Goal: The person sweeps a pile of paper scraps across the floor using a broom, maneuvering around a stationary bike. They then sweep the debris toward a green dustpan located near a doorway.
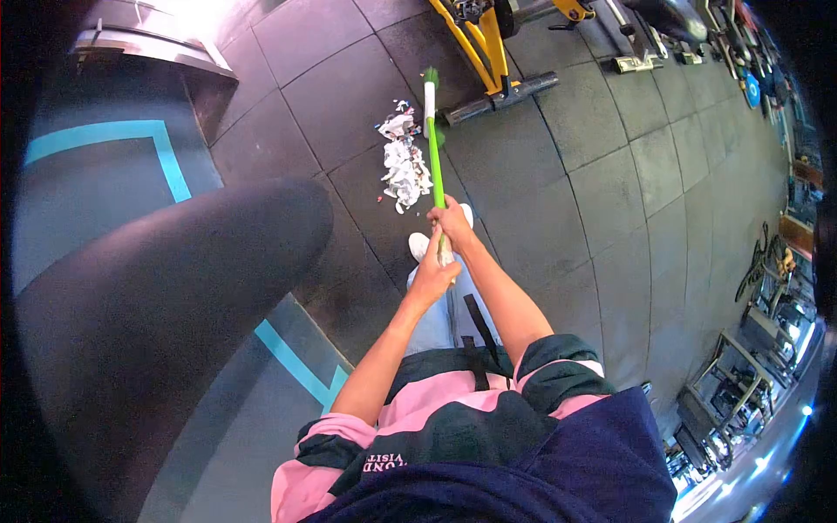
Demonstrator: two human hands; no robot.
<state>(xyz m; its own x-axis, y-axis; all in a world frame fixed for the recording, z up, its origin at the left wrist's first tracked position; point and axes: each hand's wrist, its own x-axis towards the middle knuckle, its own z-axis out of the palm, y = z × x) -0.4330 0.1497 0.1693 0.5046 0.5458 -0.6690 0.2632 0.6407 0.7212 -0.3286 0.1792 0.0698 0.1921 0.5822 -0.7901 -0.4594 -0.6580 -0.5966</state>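
A broom (437,166) with a bright green handle runs away from me over the dark floor. Its far end is white with green bristles, and more green shows beside the shaft. My right hand (452,221) is closed around the handle, farther along it. Nearer my body, my left hand (432,275) wraps the handle's pale end. A pile of crumpled white paper or tissue (405,170), mixed with small coloured scraps, lies on the floor just left of the broom. My white shoes are below the hands, close to the pile.
A yellow-framed gym machine (488,52) with a dark foot bar (501,98) stands beyond the broom. Dark tiles (602,200) cover the floor. At left are a large black rounded shape (174,305) and a wall with blue stripes (105,135). More equipment (728,383) lines the right.
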